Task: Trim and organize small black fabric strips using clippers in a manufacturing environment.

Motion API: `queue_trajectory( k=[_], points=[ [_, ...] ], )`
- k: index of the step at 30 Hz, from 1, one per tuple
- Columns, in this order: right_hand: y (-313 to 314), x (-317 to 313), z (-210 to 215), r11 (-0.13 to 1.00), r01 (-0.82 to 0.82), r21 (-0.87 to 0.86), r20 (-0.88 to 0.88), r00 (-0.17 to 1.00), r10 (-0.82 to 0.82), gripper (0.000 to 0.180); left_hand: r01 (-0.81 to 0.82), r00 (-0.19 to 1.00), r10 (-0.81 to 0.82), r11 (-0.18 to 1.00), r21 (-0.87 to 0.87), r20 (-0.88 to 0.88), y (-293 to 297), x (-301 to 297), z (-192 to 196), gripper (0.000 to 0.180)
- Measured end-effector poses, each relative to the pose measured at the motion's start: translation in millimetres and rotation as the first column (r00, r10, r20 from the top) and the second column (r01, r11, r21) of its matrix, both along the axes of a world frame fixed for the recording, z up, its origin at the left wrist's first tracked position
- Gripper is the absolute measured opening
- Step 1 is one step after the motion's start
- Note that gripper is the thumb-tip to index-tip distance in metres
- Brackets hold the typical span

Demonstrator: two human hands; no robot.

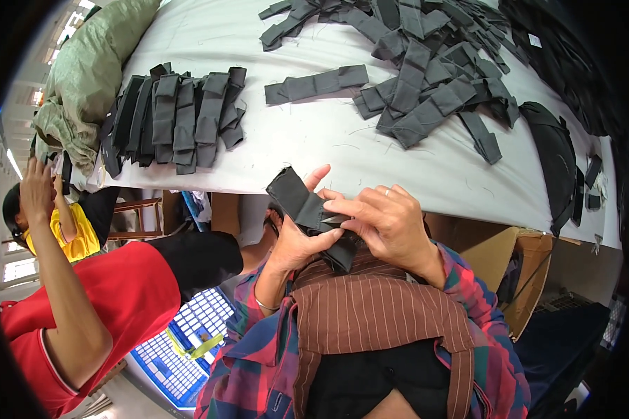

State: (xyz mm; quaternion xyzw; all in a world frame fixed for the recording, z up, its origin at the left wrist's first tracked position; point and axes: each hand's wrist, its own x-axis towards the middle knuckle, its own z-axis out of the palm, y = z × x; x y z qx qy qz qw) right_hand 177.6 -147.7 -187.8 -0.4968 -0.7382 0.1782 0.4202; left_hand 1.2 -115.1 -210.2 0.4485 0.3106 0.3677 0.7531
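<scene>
In front of my body, my left hand [299,241] grips a dark grey folded fabric strip [291,190] between thumb and fingers. Its upper end sticks up towards the table edge, and the lower part hangs below my thumb. My right hand [388,227] is closed at the strip's middle, thumb and index finger together. A small pointed metal tip, seemingly of thread snips [334,218], shows between those fingertips; the rest is hidden in the hand. Beyond my hands, a single similar strip [316,85] lies on the white-covered table [258,150].
A neat row of folded strips [178,119] lies at left, a loose heap [426,77] at back right. A greenish cloth bundle [94,77] and a black bag [548,160] flank the table. A person in red [112,300] stands close on my left, beside a blue plastic crate [182,349].
</scene>
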Motion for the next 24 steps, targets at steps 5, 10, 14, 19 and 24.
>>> queue_trajectory(
  k=[5, 10, 14, 19, 24],
  points=[
    [1, -1, -6, 0.997, -0.055, 0.06, 0.151, 0.987, 0.045, 0.035, 0.028, 0.999, -0.028, 1.0, 0.009, -0.026, 0, -1, 1, 0.091],
    [3, 3, -8, 0.997, -0.076, -0.029, 0.112, 0.991, 0.079, 0.038, 0.047, 0.999, -0.047, 0.998, -0.029, -0.007, 1, -2, 2, 0.089],
    [5, 7, -20, 0.948, -0.125, -0.293, -0.502, 0.864, -0.041, 0.034, 0.05, 0.999, -0.05, 0.996, -0.07, 0.004, 1, -2, 4, 0.09],
    [5, 11, -6, 0.954, -0.247, -0.172, -0.38, 0.91, 0.167, 0.069, 0.023, 0.992, 0.0, 0.984, -0.175, 0.13, 2, -4, 1, 0.092],
    [4, 13, -10, 0.939, -0.268, -0.216, -0.204, 0.953, 0.225, 0.053, 0.043, 0.98, 0.001, 0.976, -0.214, 0.2, 0, -1, 2, 0.079]
  ],
)
